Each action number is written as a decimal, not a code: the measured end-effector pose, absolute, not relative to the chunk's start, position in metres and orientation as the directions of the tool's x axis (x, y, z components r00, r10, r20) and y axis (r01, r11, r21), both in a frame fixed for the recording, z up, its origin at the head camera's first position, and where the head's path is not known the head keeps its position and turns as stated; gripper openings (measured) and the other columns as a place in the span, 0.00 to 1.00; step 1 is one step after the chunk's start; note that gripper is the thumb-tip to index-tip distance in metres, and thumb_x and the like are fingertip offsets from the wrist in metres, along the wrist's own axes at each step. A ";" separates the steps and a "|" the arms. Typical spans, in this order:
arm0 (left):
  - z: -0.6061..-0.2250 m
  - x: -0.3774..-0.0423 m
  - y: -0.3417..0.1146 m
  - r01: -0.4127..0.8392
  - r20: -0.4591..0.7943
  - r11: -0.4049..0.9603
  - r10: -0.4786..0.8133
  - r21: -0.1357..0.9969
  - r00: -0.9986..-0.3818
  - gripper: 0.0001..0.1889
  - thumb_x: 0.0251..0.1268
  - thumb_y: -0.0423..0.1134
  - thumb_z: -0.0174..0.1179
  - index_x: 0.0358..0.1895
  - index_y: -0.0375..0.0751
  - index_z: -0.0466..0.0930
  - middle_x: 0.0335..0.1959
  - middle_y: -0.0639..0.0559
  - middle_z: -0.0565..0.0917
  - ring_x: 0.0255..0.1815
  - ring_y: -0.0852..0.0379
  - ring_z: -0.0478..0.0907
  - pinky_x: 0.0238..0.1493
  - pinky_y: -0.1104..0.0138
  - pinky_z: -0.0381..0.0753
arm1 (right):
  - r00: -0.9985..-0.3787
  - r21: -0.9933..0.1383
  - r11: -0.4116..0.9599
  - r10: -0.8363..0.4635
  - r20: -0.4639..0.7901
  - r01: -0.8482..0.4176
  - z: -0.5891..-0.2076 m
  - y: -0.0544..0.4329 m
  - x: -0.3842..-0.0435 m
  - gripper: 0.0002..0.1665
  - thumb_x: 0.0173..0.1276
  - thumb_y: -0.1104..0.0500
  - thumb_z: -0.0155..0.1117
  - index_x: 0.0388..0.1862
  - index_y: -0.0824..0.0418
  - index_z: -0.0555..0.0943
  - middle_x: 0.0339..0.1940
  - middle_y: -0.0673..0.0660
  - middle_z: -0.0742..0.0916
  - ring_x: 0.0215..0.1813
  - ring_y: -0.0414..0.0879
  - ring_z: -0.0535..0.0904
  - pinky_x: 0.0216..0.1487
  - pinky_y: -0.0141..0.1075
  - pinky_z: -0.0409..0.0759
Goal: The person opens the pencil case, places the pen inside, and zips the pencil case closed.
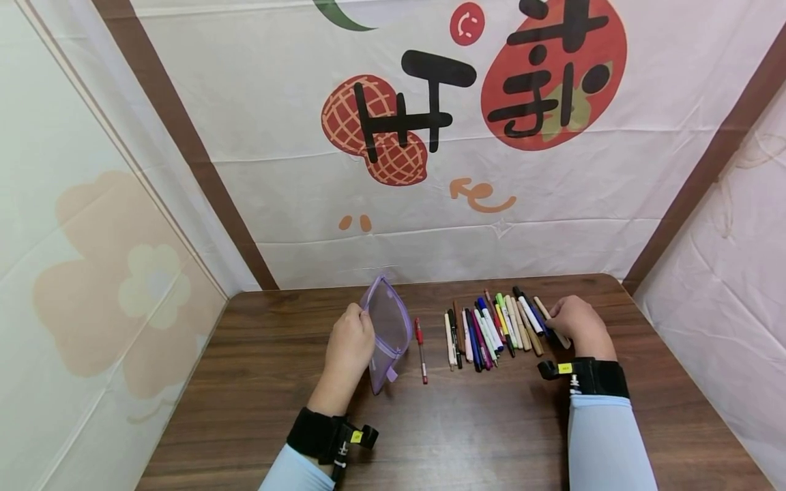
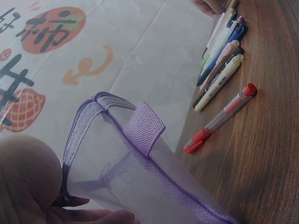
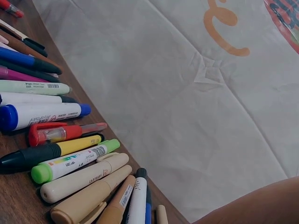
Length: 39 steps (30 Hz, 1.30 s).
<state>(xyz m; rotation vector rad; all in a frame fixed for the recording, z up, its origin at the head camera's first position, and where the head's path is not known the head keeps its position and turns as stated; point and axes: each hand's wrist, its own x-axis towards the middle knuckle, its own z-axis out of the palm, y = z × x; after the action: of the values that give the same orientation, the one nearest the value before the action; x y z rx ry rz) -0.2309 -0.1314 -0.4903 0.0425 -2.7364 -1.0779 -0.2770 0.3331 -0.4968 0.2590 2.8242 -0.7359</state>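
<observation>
My left hand grips the side of a purple mesh zip pouch, which stands upright with its mouth spread toward the pens. A purple fabric tab sticks out from the pouch's seam in the left wrist view. At the far right of a row of pens, my right hand pinches a slim beige pen with curled fingers; part of the pen is hidden by them. Between the pouch and the row lies a single red pen, its red cap clear in the left wrist view.
Several pens and markers lie side by side on the wooden table, among them a blue-capped white marker, a green highlighter and a yellow-and-black pen. A printed white cloth hangs behind the table's back edge.
</observation>
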 end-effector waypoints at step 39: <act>-0.487 -0.230 -0.130 0.011 0.125 0.720 -0.106 0.694 -0.986 0.16 0.92 0.41 0.46 0.51 0.31 0.78 0.35 0.38 0.85 0.30 0.46 0.83 0.33 0.54 0.84 | -0.998 -0.807 0.587 0.043 -0.055 0.069 -0.429 0.242 -0.280 0.21 0.85 0.52 0.65 0.62 0.68 0.87 0.57 0.69 0.92 0.53 0.58 0.93 0.53 0.44 0.88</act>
<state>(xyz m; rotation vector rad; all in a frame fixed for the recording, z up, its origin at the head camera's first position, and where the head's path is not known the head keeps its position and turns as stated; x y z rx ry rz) -0.2296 -0.1302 -0.4874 0.0775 -2.7665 -1.1183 -0.2804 0.2416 -0.4287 0.0979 2.7720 -1.4110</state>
